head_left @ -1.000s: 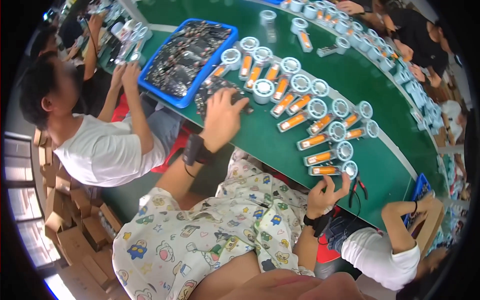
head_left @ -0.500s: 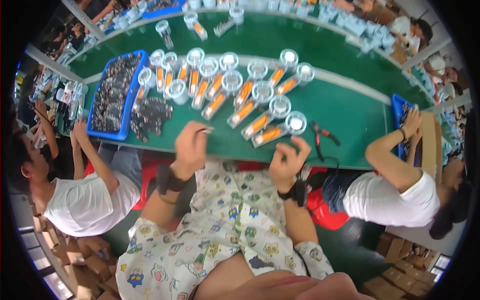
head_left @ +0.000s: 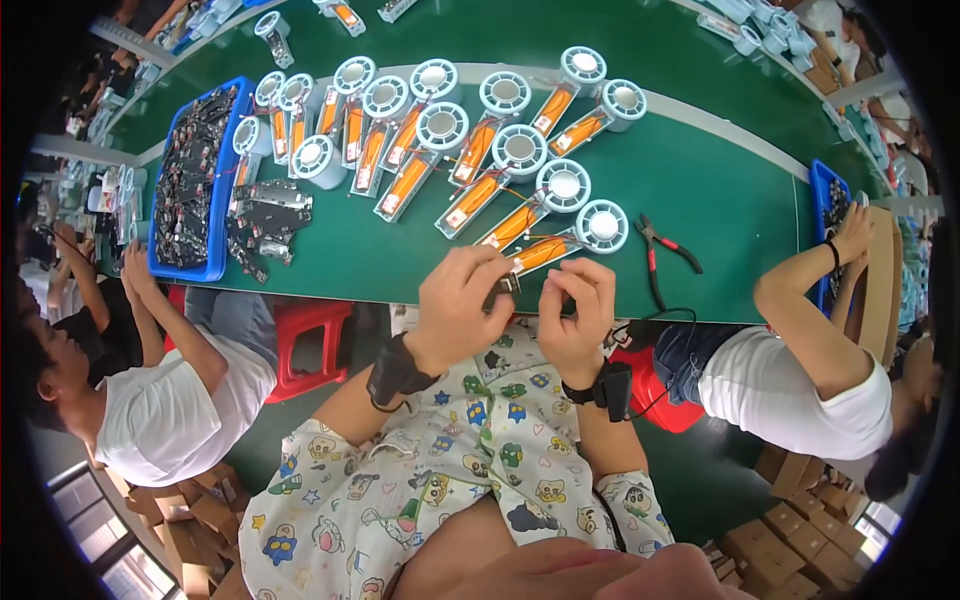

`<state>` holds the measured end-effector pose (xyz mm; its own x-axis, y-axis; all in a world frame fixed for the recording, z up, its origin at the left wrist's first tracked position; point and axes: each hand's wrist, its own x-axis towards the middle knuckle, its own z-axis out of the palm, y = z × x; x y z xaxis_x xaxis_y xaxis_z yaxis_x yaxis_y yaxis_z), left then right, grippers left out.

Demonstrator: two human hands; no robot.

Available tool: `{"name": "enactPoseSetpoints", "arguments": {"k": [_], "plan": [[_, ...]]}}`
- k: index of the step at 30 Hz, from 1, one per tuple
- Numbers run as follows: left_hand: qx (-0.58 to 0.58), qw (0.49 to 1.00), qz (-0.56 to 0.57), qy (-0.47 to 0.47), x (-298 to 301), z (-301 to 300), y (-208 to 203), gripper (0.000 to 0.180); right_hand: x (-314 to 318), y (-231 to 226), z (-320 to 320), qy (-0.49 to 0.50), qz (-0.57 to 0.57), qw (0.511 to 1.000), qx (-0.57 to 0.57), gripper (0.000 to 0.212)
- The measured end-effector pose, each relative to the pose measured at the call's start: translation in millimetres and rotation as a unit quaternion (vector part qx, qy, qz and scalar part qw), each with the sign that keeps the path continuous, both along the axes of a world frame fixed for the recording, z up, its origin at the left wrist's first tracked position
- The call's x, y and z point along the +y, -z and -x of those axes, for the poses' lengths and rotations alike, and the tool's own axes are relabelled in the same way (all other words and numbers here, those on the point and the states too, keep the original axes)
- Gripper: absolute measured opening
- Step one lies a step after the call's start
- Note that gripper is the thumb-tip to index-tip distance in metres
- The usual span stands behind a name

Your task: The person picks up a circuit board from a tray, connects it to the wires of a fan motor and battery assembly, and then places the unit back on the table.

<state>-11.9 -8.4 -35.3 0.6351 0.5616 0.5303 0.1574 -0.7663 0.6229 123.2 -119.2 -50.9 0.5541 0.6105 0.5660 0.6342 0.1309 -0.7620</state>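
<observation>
The room is spanned by the green table point(head_left: 720, 200); cartons point(head_left: 755, 535) are stacked behind, red stools point(head_left: 312, 318) set close; a blue tray point(head_left: 188, 270) is heaped, fans point(head_left: 520, 150) are spread mid-table; at the near edge the right hand point(head_left: 580, 308) is curled, grip unclear, and by the left hand point(head_left: 460, 310) a dark board point(head_left: 505, 286) is pinched

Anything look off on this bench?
Mildly. Dark board-like parts lie in a loose heap outside the blue tray that holds similar ones, and one light-blue round-topped unit shows no orange section, unlike its neighbours. No clear damage visible.
</observation>
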Motion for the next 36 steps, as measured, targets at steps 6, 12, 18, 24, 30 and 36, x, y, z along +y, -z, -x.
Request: {"name": "enactPoseSetpoints", "arguments": {"k": [6,12,18,24,30,36], "plan": [[0.014,0.999,0.037,0.028,-14,6,3,0.040,15,-28,2,-0.025,0.099,0.992,0.073,0.024],[-0.012,0.984,0.150,0.097,-12,-1,9,0.042,11,-33,-21,-0.067,0.129,0.987,-0.075,0.023],[-0.074,0.909,0.382,0.147,-6,-6,0,0.036,7,-32,-38,-0.113,0.149,0.975,-0.118,0.024],[-0.022,0.883,0.441,0.161,6,-9,-8,0.034,7,-33,-39,-0.089,0.130,0.978,-0.137,0.023],[0.020,0.889,0.430,0.156,8,-15,-10,0.038,6,-42,-42,-0.073,0.121,0.968,-0.205,0.024],[-0.012,0.924,0.354,0.144,7,-21,-8,0.037,0,-47,-40,-0.082,0.143,0.955,-0.247,0.026]]}}
